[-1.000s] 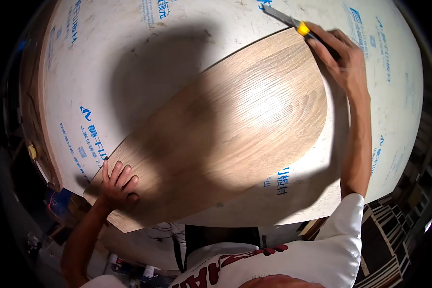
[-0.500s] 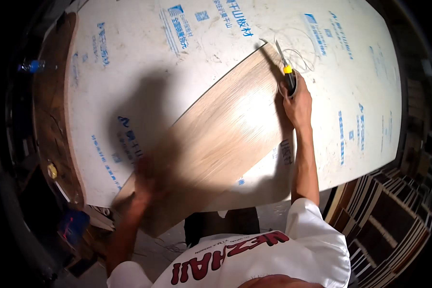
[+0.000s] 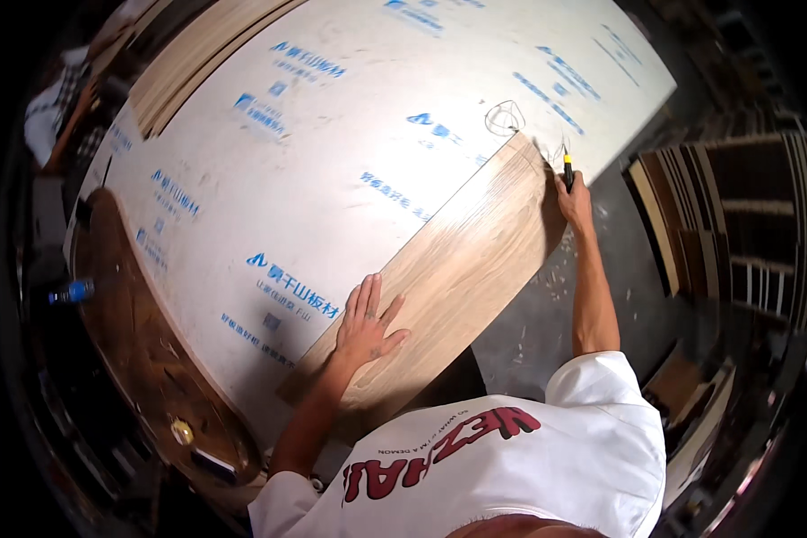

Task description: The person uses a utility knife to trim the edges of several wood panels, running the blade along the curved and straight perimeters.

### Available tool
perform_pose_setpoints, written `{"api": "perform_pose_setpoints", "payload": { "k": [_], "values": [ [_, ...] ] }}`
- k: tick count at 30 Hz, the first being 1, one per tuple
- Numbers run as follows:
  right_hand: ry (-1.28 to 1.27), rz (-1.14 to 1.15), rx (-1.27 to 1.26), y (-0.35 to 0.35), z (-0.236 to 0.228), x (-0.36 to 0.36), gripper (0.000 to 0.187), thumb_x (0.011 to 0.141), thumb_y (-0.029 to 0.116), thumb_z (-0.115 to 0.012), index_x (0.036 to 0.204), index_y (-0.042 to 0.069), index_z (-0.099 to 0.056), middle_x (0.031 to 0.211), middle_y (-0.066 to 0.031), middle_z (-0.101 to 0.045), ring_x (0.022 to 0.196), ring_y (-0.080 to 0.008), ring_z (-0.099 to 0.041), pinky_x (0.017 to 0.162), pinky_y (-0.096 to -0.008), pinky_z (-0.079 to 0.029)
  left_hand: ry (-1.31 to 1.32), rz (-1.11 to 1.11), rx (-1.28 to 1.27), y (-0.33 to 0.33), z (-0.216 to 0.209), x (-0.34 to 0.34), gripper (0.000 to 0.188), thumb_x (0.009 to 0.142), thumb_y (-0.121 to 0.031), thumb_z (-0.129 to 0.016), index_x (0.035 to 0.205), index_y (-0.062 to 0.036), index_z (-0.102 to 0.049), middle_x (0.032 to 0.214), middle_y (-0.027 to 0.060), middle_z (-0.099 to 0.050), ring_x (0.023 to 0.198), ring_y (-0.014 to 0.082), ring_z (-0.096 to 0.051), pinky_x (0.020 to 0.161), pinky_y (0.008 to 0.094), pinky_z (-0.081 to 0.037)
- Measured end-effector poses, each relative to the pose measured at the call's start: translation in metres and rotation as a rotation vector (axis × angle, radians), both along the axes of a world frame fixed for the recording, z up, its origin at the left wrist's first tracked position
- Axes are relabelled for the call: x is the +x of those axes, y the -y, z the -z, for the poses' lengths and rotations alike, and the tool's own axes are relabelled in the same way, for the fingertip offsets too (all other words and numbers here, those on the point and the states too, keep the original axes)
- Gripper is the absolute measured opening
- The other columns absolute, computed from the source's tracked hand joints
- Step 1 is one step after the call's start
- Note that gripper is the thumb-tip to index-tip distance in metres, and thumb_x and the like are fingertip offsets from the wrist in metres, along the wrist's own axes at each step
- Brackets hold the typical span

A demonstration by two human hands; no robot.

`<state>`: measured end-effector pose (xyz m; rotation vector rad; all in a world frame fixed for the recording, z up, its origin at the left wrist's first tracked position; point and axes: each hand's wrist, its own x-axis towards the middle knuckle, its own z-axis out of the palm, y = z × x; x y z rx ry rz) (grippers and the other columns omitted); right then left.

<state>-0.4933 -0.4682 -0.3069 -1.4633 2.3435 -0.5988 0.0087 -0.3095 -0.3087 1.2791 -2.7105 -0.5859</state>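
A long wood-grain board point(image 3: 462, 255) lies at a slant across the white table sheet point(image 3: 314, 188), its near end reaching over the sheet's front edge towards my body. My left hand point(image 3: 365, 330) rests flat on the board near that end, fingers spread. At the board's far right corner, my right hand point(image 3: 577, 199) is wrapped round a knife point(image 3: 568, 169) with a black handle and yellow collar. The knife's blade points up and away from me. Thin curled strips point(image 3: 504, 117) lie on the sheet just beyond the board's far end.
A brown wooden side table point(image 3: 143, 341) with a yellow roll point(image 3: 182, 432) stands at left, a blue-labelled bottle point(image 3: 73, 291) beside it. Stacked boards point(image 3: 211, 54) lie far left, near another person point(image 3: 54, 112). Panels point(image 3: 735, 215) stand in racks at right above the grey floor point(image 3: 533, 332).
The view has shifted, with the racks and floor more in sight. My left hand, blurred before, now lies spread on the board. My right hand still grips the knife at the far corner.
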Motion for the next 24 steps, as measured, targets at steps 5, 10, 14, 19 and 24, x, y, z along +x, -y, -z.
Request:
{"api": "perform_pose_setpoints", "payload": {
  "k": [5,10,14,19,24],
  "values": [
    [0.162,0.253,-0.064,-0.102,-0.005,-0.029,0.037,0.099,0.033,-0.063,0.115,0.001,-0.052,0.098,-0.0285,-0.068,0.096,-0.0488,-0.064,0.082,-0.0513,-0.049,-0.079,0.231,0.016,0.018,-0.001,-0.024,0.075,0.092,-0.057,-0.063,0.154,-0.0181,-0.046,0.163,0.0315,-0.019,0.152,0.0430,-0.020,0.122,0.0548,-0.019],
    [0.479,0.501,-0.416,-0.195,-0.010,-0.029,0.032,0.101,0.030,-0.062,0.118,0.003,-0.056,0.088,-0.0101,-0.068,0.073,-0.0209,-0.065,0.068,-0.0335,-0.051,-0.093,0.236,-0.016,0.028,-0.002,-0.057,0.071,0.091,-0.049,-0.069,0.152,-0.0199,-0.048,0.163,0.0272,-0.025,0.151,0.0447,-0.023,0.121,0.0582,-0.019],
    [1.355,0.749,-0.573,-0.286,0.011,-0.009,0.048,0.101,0.052,-0.059,0.122,0.009,-0.058,0.076,-0.0019,-0.055,0.067,-0.0120,-0.055,0.062,-0.0268,-0.048,-0.069,0.178,-0.083,0.030,0.006,-0.067,0.068,0.091,-0.045,-0.069,0.151,-0.0208,-0.049,0.164,0.0221,-0.027,0.150,0.0432,-0.026,0.120,0.0607,-0.018],
    [1.675,0.758,-0.509,-0.330,0.073,0.014,0.036,0.100,0.028,-0.065,0.125,0.004,-0.055,0.106,-0.0188,-0.068,0.092,-0.0274,-0.070,0.079,-0.0447,-0.061,-0.005,0.207,-0.095,0.025,0.013,-0.069,0.070,0.092,-0.045,-0.067,0.154,-0.0213,-0.045,0.165,0.0226,-0.024,0.151,0.0428,-0.024,0.121,0.0601,-0.016],
    [1.546,0.521,-0.585,-0.307,0.091,0.017,0.040,0.104,0.021,-0.058,0.140,0.006,-0.047,0.103,-0.0165,-0.070,0.086,-0.0234,-0.071,0.073,-0.0392,-0.061,0.023,0.218,-0.117,0.026,0.010,-0.064,0.068,0.094,-0.043,-0.064,0.154,-0.0175,-0.046,0.165,0.0232,-0.023,0.151,0.0429,-0.023,0.120,0.0604,-0.016]
  ]
}}
